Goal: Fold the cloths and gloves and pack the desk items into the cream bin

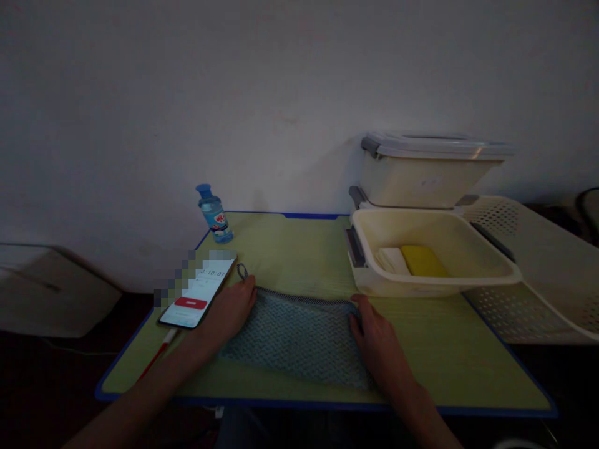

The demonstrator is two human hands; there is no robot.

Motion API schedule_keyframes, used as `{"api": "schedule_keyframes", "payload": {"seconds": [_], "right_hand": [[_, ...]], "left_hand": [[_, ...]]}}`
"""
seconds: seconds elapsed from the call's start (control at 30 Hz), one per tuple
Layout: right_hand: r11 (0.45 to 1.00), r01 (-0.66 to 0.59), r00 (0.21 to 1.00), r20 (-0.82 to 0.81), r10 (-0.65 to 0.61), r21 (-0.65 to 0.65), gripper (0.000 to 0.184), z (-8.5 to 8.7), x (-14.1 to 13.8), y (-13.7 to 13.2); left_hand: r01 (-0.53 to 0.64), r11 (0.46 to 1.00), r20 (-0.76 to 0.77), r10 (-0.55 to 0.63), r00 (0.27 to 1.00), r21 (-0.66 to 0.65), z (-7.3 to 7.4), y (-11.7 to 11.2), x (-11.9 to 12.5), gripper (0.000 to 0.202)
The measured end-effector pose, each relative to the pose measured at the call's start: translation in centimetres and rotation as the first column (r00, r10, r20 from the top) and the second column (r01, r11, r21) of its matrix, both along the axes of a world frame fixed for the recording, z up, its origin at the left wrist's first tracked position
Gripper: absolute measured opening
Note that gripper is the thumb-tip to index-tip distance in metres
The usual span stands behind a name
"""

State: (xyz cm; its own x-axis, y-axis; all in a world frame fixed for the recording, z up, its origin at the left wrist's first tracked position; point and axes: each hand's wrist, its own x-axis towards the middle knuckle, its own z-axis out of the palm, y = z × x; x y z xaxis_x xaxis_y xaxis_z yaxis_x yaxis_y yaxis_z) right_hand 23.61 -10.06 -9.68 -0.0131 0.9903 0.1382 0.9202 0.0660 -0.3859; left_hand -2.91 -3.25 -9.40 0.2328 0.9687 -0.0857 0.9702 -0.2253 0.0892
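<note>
A grey-blue knitted cloth [299,340] with a dark trimmed edge and a small hanging loop lies spread flat on the green table [290,249]. My left hand [230,308] rests on the cloth's left side near the loop, fingers curled over its far corner. At the far right corner of the cloth, my right hand [374,340] lies with its fingers bent on the edge.
A phone [199,290] with a lit timer screen lies left of the cloth, a red cable at its near end. A small water bottle [214,215] stands at the back left. An open cream bin [430,262] holding folded cloths sits right, a lidded bin [428,165] behind it, a perforated basket [538,274] beyond.
</note>
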Motion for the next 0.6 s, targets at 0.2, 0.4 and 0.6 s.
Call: {"api": "schedule_keyframes", "payload": {"seconds": [0.2,0.4,0.6], "right_hand": [[0.994,-0.107,0.994,0.022,0.107,-0.013,0.035,-0.13,0.45,0.0],[0.997,-0.076,0.992,0.105,0.076,-0.004,0.039,-0.44,0.37,-0.06],[0.998,-0.003,0.96,0.279,0.02,-0.062,0.033,0.21,-0.33,-0.32]], "left_hand": [[0.008,1.0,-0.013,-0.008,1.0,-0.006,0.52,-0.21,0.37,0.024],[0.017,1.0,-0.01,-0.017,1.0,-0.013,0.96,-0.35,0.6,0.024],[-0.038,0.998,-0.102,0.043,0.994,0.052,0.75,-0.77,0.91,0.024]]}}
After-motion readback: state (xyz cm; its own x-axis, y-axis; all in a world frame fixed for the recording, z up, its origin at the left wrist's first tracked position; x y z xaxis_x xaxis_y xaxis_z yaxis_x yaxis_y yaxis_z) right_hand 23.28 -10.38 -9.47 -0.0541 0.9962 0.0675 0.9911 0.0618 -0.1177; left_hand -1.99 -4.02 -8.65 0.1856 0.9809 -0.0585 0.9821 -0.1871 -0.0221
